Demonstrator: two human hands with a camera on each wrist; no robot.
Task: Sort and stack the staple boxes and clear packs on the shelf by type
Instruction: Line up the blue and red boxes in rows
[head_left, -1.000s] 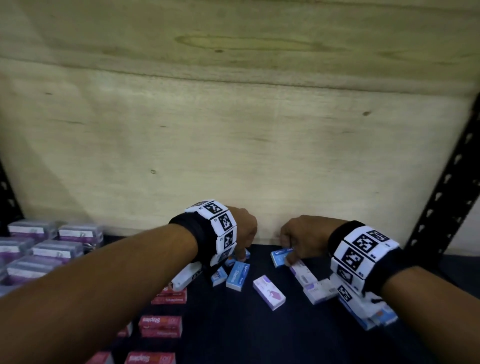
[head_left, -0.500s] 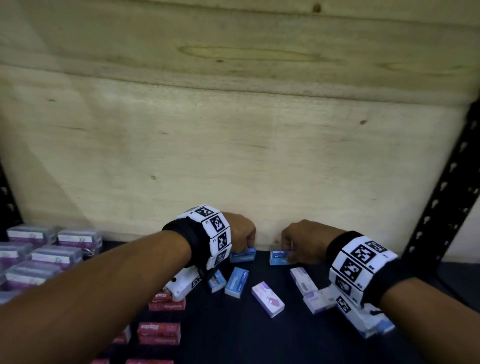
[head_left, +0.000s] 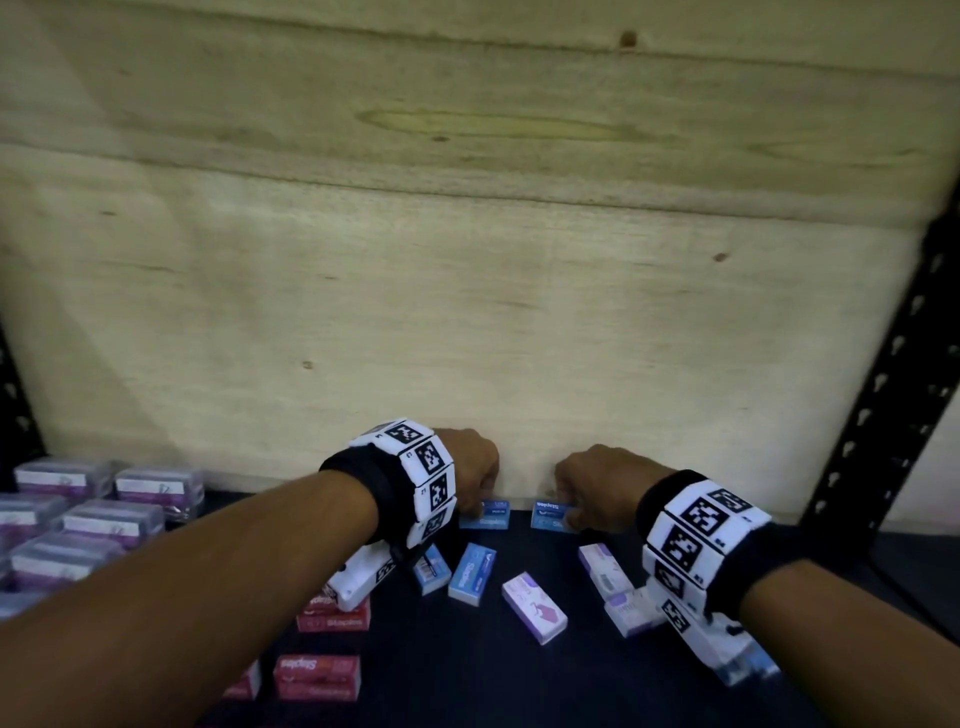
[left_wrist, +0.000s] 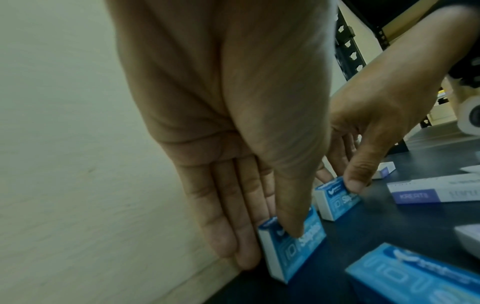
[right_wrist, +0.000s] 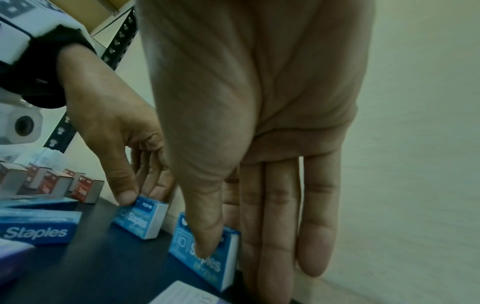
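Note:
Two blue staple boxes stand on edge on the dark shelf (head_left: 467, 675), close to the wooden back panel. My left hand (head_left: 475, 499) pinches the left blue box (head_left: 491, 515), thumb on its front and fingers behind it, as the left wrist view shows (left_wrist: 293, 246). My right hand (head_left: 571, 506) pinches the right blue box (head_left: 550, 514) the same way; the right wrist view shows its printed face (right_wrist: 205, 253). A small gap separates the two boxes. Clear packs (head_left: 111, 519) with purple labels sit grouped at the far left.
Loose blue boxes (head_left: 472, 574) and purple-and-white boxes (head_left: 534, 607) lie scattered just in front of my hands. Red staple boxes (head_left: 317, 675) lie under my left forearm. The wooden back panel (head_left: 467, 312) closes the rear. A black perforated post (head_left: 883, 389) rises on the right.
Both hands have moved back toward the panel, each with a blue box. The left hand, earlier over the loose boxes, now holds one upright beside the right hand's box.

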